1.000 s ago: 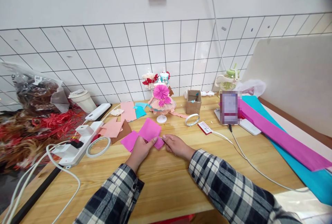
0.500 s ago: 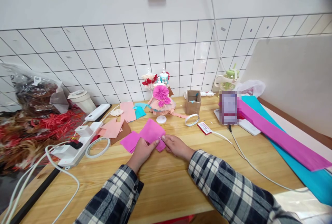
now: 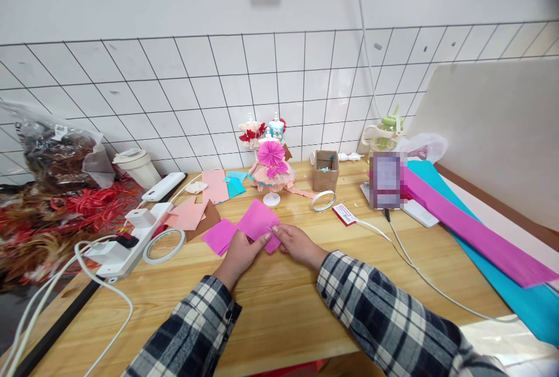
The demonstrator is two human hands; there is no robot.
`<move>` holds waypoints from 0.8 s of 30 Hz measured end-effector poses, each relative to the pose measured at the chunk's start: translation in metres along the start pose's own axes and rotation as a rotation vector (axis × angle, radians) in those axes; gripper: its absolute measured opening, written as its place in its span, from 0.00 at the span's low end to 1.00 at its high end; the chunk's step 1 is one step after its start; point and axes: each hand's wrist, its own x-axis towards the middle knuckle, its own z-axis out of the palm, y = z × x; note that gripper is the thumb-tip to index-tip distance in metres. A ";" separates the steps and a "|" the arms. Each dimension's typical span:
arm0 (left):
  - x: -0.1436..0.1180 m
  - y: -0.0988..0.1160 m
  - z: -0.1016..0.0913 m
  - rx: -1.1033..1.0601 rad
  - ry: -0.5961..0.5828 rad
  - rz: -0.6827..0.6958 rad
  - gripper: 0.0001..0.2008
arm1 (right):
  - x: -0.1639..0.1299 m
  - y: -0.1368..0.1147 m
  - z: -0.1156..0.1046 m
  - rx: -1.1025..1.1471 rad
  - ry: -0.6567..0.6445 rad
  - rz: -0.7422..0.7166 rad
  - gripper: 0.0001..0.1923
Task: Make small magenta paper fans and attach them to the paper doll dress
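Pinching magenta paper (image 3: 257,217), the left hand (image 3: 239,255) faced the right hand (image 3: 295,242), clamped on a stick (image 3: 269,228); the label (image 3: 345,214) was illegible.

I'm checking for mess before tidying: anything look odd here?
Red strands look untidy, sprawling loosely left of the power strip. A pixelated block at right hides detail. The pink sheet in the left hand shows no visible tear.
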 end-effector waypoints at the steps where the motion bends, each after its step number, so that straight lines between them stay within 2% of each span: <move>1: 0.000 -0.001 0.000 -0.025 0.010 0.002 0.17 | 0.000 0.000 0.000 -0.008 0.000 0.000 0.23; 6: 0.003 -0.008 -0.005 -0.048 0.127 -0.032 0.17 | -0.002 -0.005 -0.001 -0.049 0.016 0.013 0.22; 12: 0.004 -0.009 -0.007 0.027 0.053 -0.009 0.14 | -0.003 -0.008 -0.001 -0.064 0.004 0.035 0.22; 24: 0.004 0.000 -0.006 0.104 0.135 0.001 0.16 | -0.004 -0.009 -0.001 -0.029 -0.014 0.074 0.21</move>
